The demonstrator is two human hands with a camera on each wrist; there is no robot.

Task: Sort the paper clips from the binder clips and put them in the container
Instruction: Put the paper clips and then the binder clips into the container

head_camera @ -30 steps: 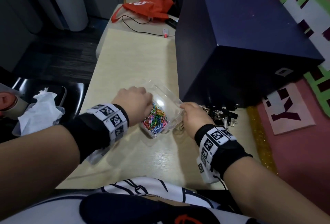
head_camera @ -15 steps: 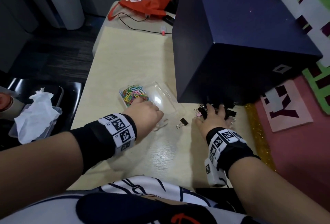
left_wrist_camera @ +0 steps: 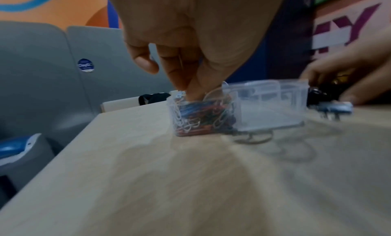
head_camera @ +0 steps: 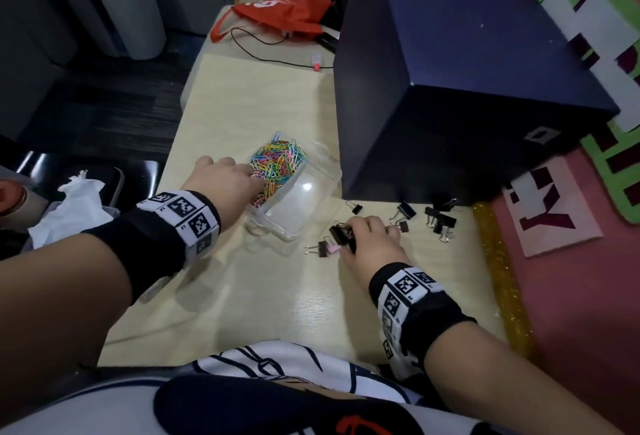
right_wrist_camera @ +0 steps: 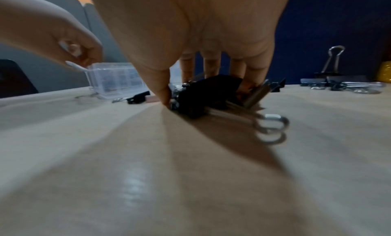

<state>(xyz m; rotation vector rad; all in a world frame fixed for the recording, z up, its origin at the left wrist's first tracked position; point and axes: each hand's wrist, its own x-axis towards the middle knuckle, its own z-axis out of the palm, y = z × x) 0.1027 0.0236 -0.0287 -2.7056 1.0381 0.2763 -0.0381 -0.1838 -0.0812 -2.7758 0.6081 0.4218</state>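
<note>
Right hand (head_camera: pixel 372 239) clamps down on a bunch of black binder clips (right_wrist_camera: pixel 208 96), thumb on one side, fingers on the other, clips pressed against the table (head_camera: pixel 242 296). Wire handles stick out toward the wrist. Likely gathering several at once rather than one by one.

Left hand (head_camera: pixel 225 176) has its fingertips (left_wrist_camera: pixel 191 92) dipped into the paper clips (head_camera: pixel 277 162), pinched together; whether a clip is actually held I cannot tell. Coloured paper clips fill one compartment of the clear container (head_camera: pixel 294 213); the compartment beside it looks empty, presumably kept for the binder clips.

Container sits mid-table, just left of the right hand, its open top facing up, so the carry across is short.

More binder clips: two small ones (head_camera: pixel 323 247) between hand and container, others scattered (head_camera: pixel 440 221) to the right along the foot of the big dark box (head_camera: pixel 467 88).

Room: the box walls off the far right side, so those clips need pulling toward the person. Near half of the table is open. Table's right edge lies close past the scattered clips; a careless sweep could send some off.
</note>
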